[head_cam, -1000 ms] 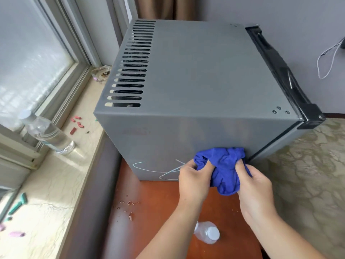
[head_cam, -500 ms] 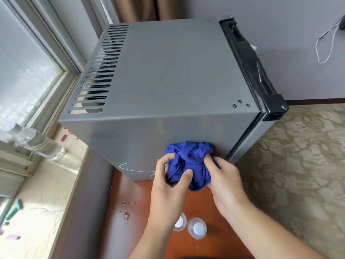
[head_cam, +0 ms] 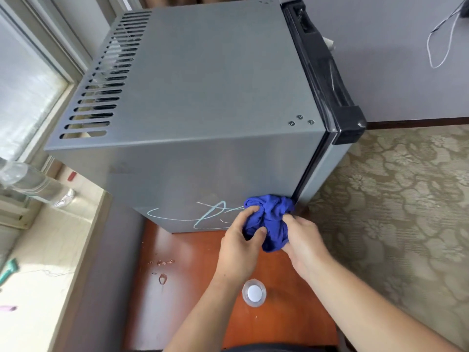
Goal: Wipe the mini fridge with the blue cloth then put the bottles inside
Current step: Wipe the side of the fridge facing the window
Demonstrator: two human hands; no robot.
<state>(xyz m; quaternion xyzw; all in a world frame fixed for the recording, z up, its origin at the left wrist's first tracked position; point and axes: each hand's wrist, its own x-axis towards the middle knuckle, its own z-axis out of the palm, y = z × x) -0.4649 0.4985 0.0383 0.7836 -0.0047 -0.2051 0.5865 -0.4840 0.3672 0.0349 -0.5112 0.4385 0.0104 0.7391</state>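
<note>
While your two hands bunch the one blue cloth point(head_cam: 271, 219) against the near side of the single mini fridge point(head_cam: 203, 85), low beside the door seam, your left hand point(head_cam: 238, 247) curls thumb and fingers round its left part and your right hand point(head_cam: 304, 240) grips its right. Pale scribbles point(head_cam: 203, 215) lie just left of it. Two bottles show: one bottle point(head_cam: 253, 293) upright on the table point(head_cam: 193, 288) under your left wrist, a second bottle point(head_cam: 28, 180) on the windowsill point(head_cam: 50, 250).
</note>
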